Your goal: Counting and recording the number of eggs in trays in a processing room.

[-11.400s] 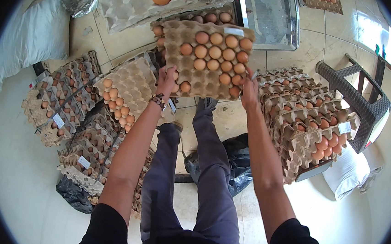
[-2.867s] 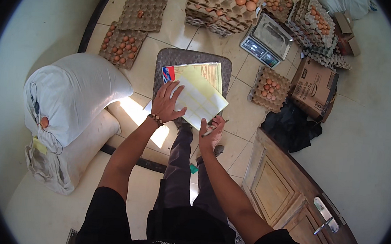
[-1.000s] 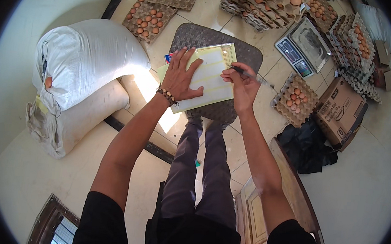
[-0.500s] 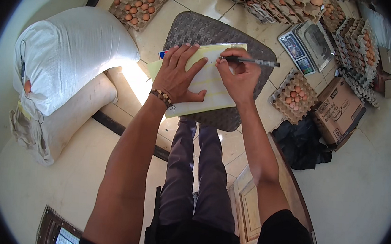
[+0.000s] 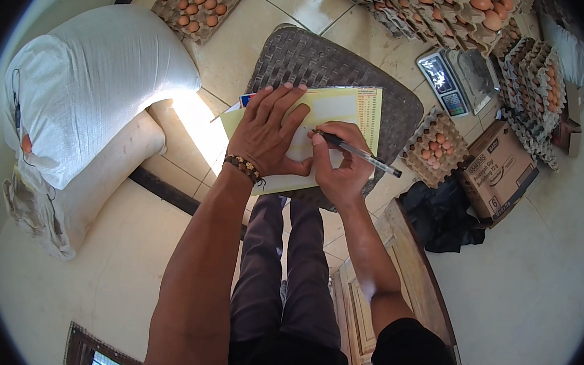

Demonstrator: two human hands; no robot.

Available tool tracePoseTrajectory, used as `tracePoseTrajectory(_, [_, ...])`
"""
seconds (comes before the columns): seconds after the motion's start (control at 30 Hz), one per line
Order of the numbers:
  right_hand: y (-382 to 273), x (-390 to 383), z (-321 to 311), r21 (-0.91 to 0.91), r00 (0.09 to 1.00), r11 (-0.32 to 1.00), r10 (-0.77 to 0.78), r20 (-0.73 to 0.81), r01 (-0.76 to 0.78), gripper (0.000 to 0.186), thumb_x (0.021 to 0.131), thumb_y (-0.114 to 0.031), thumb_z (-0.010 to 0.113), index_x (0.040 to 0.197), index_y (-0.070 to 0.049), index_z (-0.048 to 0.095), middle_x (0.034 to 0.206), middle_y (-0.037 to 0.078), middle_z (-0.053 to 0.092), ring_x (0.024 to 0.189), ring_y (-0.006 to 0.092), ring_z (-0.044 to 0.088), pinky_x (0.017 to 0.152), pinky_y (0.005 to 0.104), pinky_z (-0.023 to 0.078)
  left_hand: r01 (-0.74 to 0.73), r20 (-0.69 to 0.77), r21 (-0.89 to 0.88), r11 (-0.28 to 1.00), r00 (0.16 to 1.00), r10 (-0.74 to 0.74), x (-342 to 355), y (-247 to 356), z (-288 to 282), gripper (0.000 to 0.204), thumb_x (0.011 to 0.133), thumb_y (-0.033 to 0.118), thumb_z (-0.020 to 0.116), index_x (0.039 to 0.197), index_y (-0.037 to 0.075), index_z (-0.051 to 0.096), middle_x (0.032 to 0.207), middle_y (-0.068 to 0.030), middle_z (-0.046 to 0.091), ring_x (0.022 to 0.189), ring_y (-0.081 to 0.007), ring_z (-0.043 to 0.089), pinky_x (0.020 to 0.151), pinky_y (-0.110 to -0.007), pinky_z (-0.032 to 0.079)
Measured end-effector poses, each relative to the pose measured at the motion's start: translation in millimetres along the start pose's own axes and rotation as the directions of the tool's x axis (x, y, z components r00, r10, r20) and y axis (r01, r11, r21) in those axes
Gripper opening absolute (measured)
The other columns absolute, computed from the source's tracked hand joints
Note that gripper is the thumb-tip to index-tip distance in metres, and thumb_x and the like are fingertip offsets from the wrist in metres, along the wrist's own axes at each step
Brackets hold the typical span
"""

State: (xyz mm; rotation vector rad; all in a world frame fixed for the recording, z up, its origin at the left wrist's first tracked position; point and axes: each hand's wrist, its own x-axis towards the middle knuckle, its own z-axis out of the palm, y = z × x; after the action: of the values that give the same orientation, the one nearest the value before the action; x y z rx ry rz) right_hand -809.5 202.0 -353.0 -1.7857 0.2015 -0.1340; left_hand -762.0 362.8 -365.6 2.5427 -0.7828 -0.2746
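Note:
A yellow-edged paper pad (image 5: 335,107) lies on a dark woven stool (image 5: 302,56) in front of me. My left hand (image 5: 267,129) presses flat on the pad's left part, fingers spread, a beaded bracelet at its wrist. In my right hand (image 5: 343,164) a pen with a black grip and clear barrel (image 5: 369,159) is pinched, its tip at the paper close to my left thumb and forefinger. A printed strip runs down the pad's right side. Part of the sheet is hidden beneath both hands.
Full white sacks (image 5: 108,72) lie at the left. Egg trays with brown eggs (image 5: 200,4) stand at the far left, with tall stacks (image 5: 533,78) at the far right. Right of the stool are a digital scale (image 5: 454,82), a small egg tray (image 5: 437,149), a cardboard box (image 5: 497,172) and black plastic (image 5: 443,218).
My right hand has moved down and left over the sheet with the pen, uncovering the printed strip. The whole view has shifted slightly; my left hand stays flat on the pad.

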Motion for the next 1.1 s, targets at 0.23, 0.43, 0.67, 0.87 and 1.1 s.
tracePoseTrajectory(0.23, [13.0, 39.0, -6.4, -0.021, 0.995, 0.995, -0.095, -0.031, 0.094, 0.018, 0.077, 0.005, 0.068, 0.092, -0.002, 0.062, 0.09, 0.009, 0.064, 0.082, 0.0177, 0.064, 0.072, 0.03, 0.052, 0.016, 0.04, 0.001, 1.0, 0.999, -0.016, 1.9, 0.7, -3.7, 0.08, 0.061, 0.058, 0.074, 0.127, 0.019, 0.052, 0.146, -0.0058, 0.039, 0.139, -0.0241, 0.031, 0.119, -0.043, 0.02])
tracePoseTrajectory(0.43, [27.2, 49.6, -5.3, 0.004, 1.0, 1.0, 0.001, -0.006, -0.001, 0.021, 0.07, 0.002, 0.075, 0.087, -0.002, 0.064, 0.082, 0.007, 0.066, 0.072, 0.0113, 0.066, 0.064, 0.0241, 0.054, -0.01, -0.007, 0.002, 1.0, 1.0, 0.01, 1.2, 0.6, 0.9, 0.087, 0.057, 0.056, 0.078, 0.13, 0.018, 0.049, 0.146, -0.0079, 0.04, 0.137, -0.0272, 0.034, 0.116, -0.047, 0.024])
tracePoseTrajectory(0.67, [31.9, 49.2, -4.4, -0.067, 0.986, 0.984, -0.164, 0.018, 0.165, 0.021, 0.07, -0.001, 0.077, 0.087, -0.003, 0.066, 0.081, 0.007, 0.068, 0.073, 0.0107, 0.066, 0.065, 0.0245, 0.055, 0.018, 0.037, 0.019, 1.0, 0.999, -0.019, -0.1, 2.6, 0.7, 0.084, 0.061, 0.059, 0.074, 0.133, 0.023, 0.051, 0.148, -0.0047, 0.037, 0.139, -0.0231, 0.031, 0.119, -0.042, 0.02])
tracePoseTrajectory(0.87, [29.2, 48.1, -3.8, -0.06, 1.0, 0.998, -0.007, 0.028, 0.009, 0.02, 0.071, -0.002, 0.079, 0.087, -0.003, 0.066, 0.082, 0.007, 0.069, 0.072, 0.0119, 0.067, 0.065, 0.0258, 0.056, 0.01, 0.033, 0.031, 0.999, 0.999, -0.011, -0.7, 2.2, 2.9, 0.085, 0.062, 0.06, 0.073, 0.135, 0.023, 0.05, 0.148, -0.0051, 0.038, 0.139, -0.024, 0.031, 0.119, -0.043, 0.02])
tracePoseTrajectory(1.1, [28.1, 49.6, -3.0, -0.115, 0.999, 0.992, -0.041, 0.033, 0.044, 0.02, 0.071, -0.003, 0.079, 0.086, -0.002, 0.066, 0.082, 0.007, 0.068, 0.073, 0.0129, 0.068, 0.065, 0.0261, 0.057, 0.003, 0.005, 0.014, 1.0, 1.0, -0.003, -0.8, 1.3, 3.2, 0.084, 0.06, 0.057, 0.075, 0.132, 0.021, 0.054, 0.147, -0.0062, 0.04, 0.138, -0.0253, 0.034, 0.117, -0.045, 0.023])
